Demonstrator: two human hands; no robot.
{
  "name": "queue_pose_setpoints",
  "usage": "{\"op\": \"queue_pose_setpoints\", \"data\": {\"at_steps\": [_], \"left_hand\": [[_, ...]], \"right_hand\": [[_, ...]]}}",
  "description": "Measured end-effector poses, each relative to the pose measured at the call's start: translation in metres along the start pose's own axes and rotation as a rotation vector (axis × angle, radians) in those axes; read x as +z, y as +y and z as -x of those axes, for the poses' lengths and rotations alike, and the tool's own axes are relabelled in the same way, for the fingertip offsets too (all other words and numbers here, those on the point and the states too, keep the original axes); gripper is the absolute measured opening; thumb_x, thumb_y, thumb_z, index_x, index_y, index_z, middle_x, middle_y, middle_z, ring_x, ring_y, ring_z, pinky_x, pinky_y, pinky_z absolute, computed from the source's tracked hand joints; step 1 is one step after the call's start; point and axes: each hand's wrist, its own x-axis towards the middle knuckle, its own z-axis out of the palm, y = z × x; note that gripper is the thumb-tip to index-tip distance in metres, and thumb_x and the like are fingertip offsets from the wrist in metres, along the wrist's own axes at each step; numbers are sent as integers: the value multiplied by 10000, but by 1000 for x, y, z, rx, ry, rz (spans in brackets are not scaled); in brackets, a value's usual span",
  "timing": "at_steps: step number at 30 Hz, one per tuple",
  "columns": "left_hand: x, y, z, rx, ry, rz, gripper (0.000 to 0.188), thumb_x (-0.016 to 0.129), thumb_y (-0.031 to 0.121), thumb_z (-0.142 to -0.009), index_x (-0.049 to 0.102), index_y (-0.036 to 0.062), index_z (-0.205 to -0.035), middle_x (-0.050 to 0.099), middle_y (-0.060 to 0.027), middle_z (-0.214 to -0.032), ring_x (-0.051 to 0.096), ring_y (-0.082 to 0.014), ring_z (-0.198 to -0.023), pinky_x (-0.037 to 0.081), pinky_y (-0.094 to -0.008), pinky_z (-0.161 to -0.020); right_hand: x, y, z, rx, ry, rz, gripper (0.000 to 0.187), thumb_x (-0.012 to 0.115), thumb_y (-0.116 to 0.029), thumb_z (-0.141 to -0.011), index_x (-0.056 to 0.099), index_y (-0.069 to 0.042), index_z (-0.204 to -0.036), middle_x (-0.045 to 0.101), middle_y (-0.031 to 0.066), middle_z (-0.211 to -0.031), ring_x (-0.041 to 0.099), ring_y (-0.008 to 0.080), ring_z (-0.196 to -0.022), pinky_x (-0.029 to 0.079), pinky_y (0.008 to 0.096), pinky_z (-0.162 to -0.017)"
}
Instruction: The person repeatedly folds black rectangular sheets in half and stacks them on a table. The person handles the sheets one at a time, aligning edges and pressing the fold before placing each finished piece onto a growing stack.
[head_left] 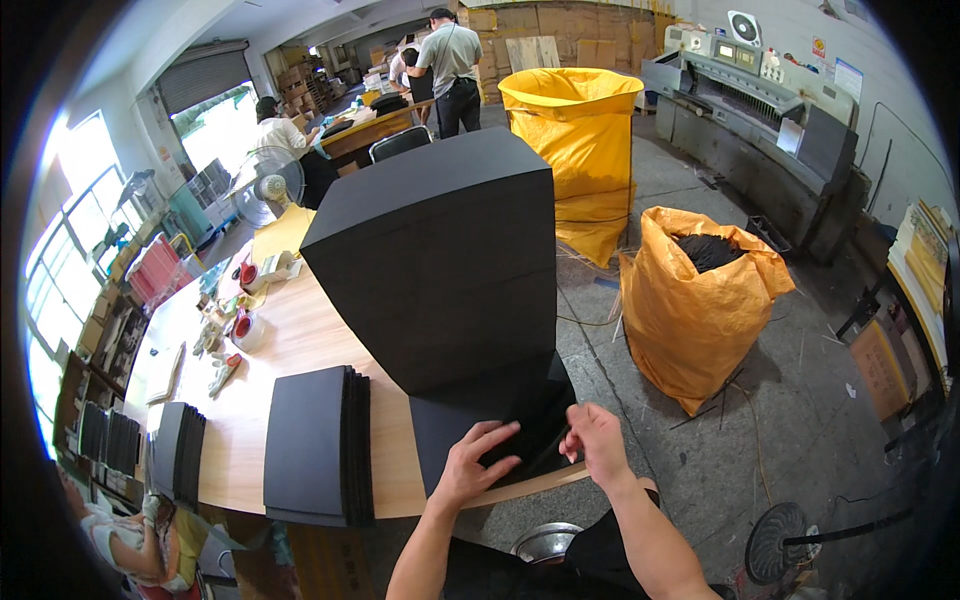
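Observation:
A tall block of stacked black sheets (450, 270) stands near the table's right end. In front of it lies a flat black sheet or low stack (445, 425), whose right part looks shiny and uneven. My left hand (474, 462) rests over this piece, thumb and fingers apart, nothing gripped. At its right edge, my right hand (594, 442) is closed, with fingertips pinched together; whatever they hold is too small or dark to make out. A lower stack of black sheets (312, 440) sits left of my left hand, and a smaller stack (180, 450) beyond it.
Tape rolls (247, 330) and small tools lie on the wooden table (235, 400). An orange sack (690, 310) of black scraps and a tall yellow sack (575, 150) stand to the right. A metal bowl (545, 541) is below the table edge. Several people work nearby.

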Motion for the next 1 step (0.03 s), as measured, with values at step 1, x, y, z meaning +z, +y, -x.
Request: {"op": "queue_pose_setpoints", "data": {"at_steps": [1], "left_hand": [[1,0,0,-1,-4,1,573,963,238,-843,771,147,-1375,702,-199,-1351,733,-380,-1189,608,-408,-1001]], "right_hand": [[1,4,3,-116,72,394,370,747,-290,-1075,592,-92,-805,604,26,-662,661,155,-578,491,283,-488]]}}
